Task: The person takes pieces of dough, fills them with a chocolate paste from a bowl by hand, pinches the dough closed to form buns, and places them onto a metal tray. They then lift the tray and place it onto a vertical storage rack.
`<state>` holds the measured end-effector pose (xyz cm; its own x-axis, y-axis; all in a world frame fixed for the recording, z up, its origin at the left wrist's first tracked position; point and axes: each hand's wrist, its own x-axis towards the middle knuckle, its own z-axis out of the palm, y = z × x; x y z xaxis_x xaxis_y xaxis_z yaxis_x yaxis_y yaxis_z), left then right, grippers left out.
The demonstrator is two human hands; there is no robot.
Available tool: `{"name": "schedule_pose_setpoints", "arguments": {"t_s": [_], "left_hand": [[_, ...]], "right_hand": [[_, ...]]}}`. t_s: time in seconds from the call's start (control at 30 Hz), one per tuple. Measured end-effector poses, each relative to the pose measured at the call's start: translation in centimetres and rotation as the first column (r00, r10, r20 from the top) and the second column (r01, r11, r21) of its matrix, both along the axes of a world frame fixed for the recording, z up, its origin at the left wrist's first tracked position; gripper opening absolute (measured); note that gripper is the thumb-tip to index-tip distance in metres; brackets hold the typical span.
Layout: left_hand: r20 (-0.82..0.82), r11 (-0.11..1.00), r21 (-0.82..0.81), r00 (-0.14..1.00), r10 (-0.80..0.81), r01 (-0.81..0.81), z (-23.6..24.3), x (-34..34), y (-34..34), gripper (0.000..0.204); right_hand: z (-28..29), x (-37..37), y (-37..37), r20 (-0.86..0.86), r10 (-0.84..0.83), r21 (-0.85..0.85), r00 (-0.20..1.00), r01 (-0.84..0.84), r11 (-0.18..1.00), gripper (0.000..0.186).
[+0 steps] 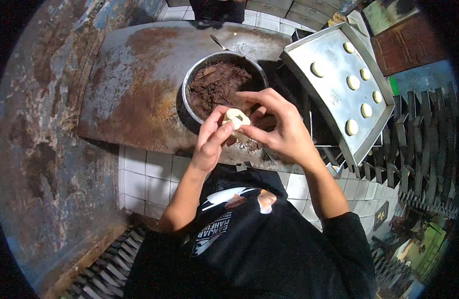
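Over the near side of a round metal bowl (pixel 185 94), both my hands meet at a small pale piece of dough (pixel 235 117) with a hollow in its top. My left hand (pixel 208 148) is closed round it, thumb in front and fingers behind. My right hand (pixel 285 124) touches its right side with the thumb; the index finger arches above, and the other fingertips are partly hidden behind the dough. Crumbly dark brown filling (pixel 217 89) lies in the bowl.
At the right, a tilted metal tray (pixel 329 94) carries several pale dough rounds (pixel 353 82). A utensil handle (pixel 218 42) sticks out behind the bowl on the worn table (pixel 134 89). Metal racks (pixel 424 139) stand at the far right, and a person in dark clothes (pixel 217 11) stands across the table.
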<state>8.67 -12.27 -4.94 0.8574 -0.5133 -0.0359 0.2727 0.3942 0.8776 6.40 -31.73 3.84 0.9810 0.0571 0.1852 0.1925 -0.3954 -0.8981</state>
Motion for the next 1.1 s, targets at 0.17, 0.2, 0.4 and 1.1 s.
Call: {"name": "schedule_pose_setpoints", "arguments": {"t_s": [0.17,0.2,0.4,1.1], "left_hand": [[-0.027,0.997,-0.049,0.998,-0.059,0.057,1.2,-0.1,-0.1,0.041],[0.018,0.999,0.000,0.999,-0.033,0.033,1.6,-0.4,-0.6,0.041],[-0.001,0.997,0.069,1.000,0.019,-0.019,0.1,-0.6,-0.5,0.040],[0.127,0.969,0.111,0.964,-0.233,0.219,2.1,-0.6,-1.2,0.042]], "right_hand": [[0.3,-0.7,-0.8,-0.041,0.051,-0.052,0.998,-0.053,0.997,0.026],[0.5,-0.9,-0.9,-0.041,0.046,-0.053,0.998,-0.048,0.997,0.026],[-0.4,-1.5,-0.9,0.005,0.077,0.011,0.997,-0.077,0.997,0.045],[0.8,-3.2,-3.5,-0.283,0.131,0.324,0.950,-0.033,0.945,0.068]]}}
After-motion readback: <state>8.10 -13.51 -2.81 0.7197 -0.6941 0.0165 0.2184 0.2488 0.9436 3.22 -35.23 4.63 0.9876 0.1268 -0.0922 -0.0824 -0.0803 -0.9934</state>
